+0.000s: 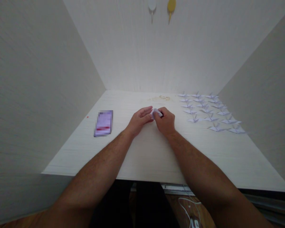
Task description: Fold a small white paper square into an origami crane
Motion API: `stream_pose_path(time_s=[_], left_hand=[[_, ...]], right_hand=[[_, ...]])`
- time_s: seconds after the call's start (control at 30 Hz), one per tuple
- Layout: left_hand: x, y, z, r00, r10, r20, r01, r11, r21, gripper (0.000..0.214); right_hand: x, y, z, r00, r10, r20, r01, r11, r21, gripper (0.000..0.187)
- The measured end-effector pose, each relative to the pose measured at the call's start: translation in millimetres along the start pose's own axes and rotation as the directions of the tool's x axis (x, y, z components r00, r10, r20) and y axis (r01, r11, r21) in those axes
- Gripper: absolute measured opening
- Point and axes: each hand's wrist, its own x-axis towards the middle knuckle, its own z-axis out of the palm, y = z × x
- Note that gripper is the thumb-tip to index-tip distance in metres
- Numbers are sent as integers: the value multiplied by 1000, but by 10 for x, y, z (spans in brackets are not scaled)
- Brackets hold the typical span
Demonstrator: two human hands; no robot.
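A small piece of folded white paper (156, 111) is between my two hands over the middle of the table. My right hand (166, 123) pinches it, with the thumb on the near side and the other fingers curled behind. On the other side, my left hand (140, 121) has its fingers stretched out and apart, with the tips beside or lightly touching the paper's left edge. My fingers cover part of the folds. To the right, several folded white paper cranes (211, 117) stand in rows on the white table (147, 155).
A blurred, purple-looking flat rectangular item (104, 123) lies at the left. Walls enclose the table at left, back and right. A white hook (152, 5) and a yellow hook (171, 6) hang on the back wall (137, 47). White cables (186, 209) lie on the floor below.
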Motion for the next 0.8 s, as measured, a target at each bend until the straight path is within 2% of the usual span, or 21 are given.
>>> stream_pose_path(time_s=[0.1, 0.27, 0.37, 0.5, 0.7, 0.8], left_hand=[[-8, -17, 22, 1000, 1, 16, -1, 1000, 11, 55], [-1, -24, 34, 997, 23, -75, -17, 998, 68, 47], [12, -36, 29, 994, 26, -102, -9, 987, 159, 43], [29, -68, 24, 997, 21, -73, 0, 960, 281, 32], [27, -69, 44, 996, 38, -82, -11, 954, 300, 29], [29, -68, 46, 995, 29, -92, -2, 961, 277, 29]], right_hand=[[-8, -1, 2, 999, 20, 42, -22, 999, 41, 10], [-13, 1, -4, 989, 105, 104, -105, 994, -2, 9], [-13, -6, -5, 981, 134, 142, -128, 991, -45, 11], [-5, -13, 2, 978, 153, 139, -146, 988, -55, 16], [0, 1, 12, 980, 158, 117, -151, 986, -69, 10], [-9, 3, 13, 975, 164, 148, -160, 986, -41, 11]])
